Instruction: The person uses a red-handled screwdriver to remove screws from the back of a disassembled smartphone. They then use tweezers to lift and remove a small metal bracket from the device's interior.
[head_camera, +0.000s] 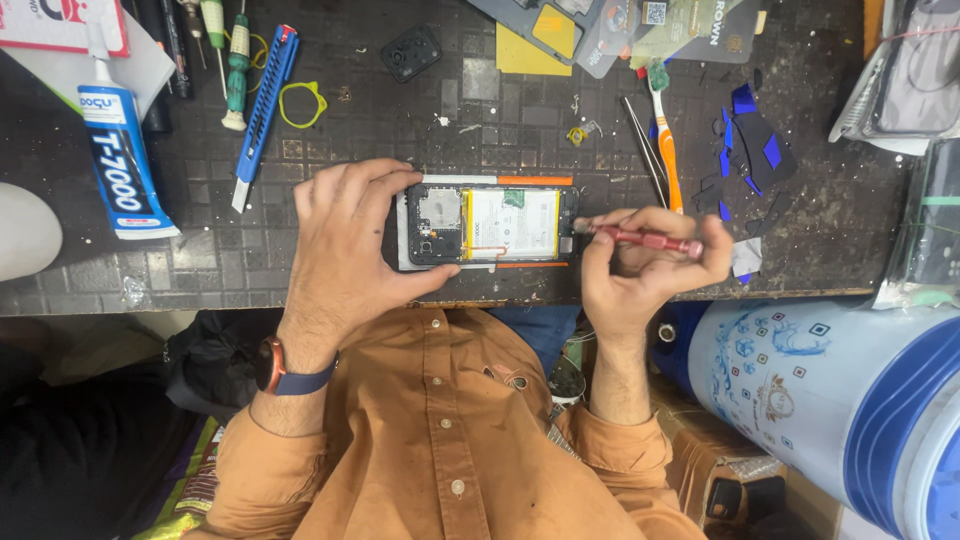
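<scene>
Phone (492, 224) with its back off lay flat on the dark gridded mat (400, 120), white battery and bare board showing. Left hand (345, 245) clamped its end; right hand (650, 262) pinched a slim red metal screwdriver (640, 237), tip at the phone's edge. Looked light, rigid, fragile inside, so best held by the frame edges.

A dark, scuffed, tile-patterned work surface (480, 110) fills the upper view under even light; below its edge stands a blue-and-white plastic container (830, 400).
</scene>
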